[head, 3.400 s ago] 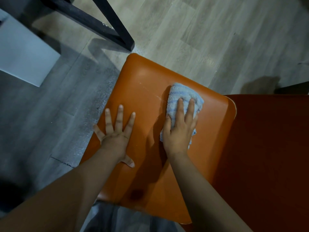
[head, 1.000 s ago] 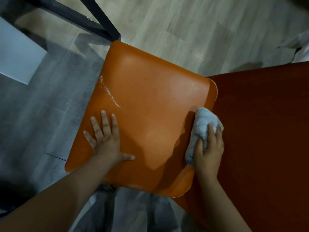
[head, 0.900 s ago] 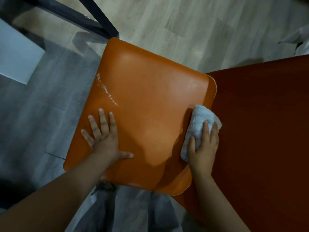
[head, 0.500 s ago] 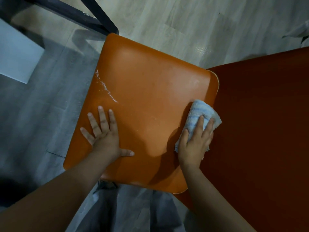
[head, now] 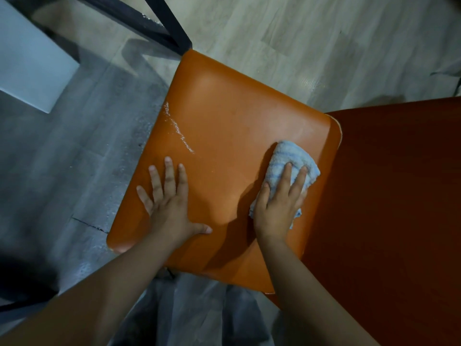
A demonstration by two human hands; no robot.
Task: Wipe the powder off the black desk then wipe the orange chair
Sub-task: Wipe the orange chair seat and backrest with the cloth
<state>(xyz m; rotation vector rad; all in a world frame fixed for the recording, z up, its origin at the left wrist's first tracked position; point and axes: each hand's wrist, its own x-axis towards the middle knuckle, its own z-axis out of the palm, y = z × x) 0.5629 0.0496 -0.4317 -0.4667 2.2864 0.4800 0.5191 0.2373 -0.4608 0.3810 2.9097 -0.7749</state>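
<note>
The orange chair seat (head: 224, 116) fills the middle of the head view. A thin white line of powder (head: 179, 132) runs down its left part. My left hand (head: 169, 203) lies flat on the seat's near left, fingers spread. My right hand (head: 280, 203) presses a folded light blue cloth (head: 289, 156) onto the right side of the seat with straight fingers. The cloth sits just inside the seat's right edge.
A dark red-brown surface (head: 399, 196) adjoins the seat on the right. Black desk legs (head: 159, 26) stand on the wooden floor (head: 299, 33) above the seat. A pale grey box (head: 32, 71) is at upper left. White powder dusts the floor left of the chair.
My right hand has slid the cloth from the seat's right edge leftward onto the seat. My left hand stays flat in place.
</note>
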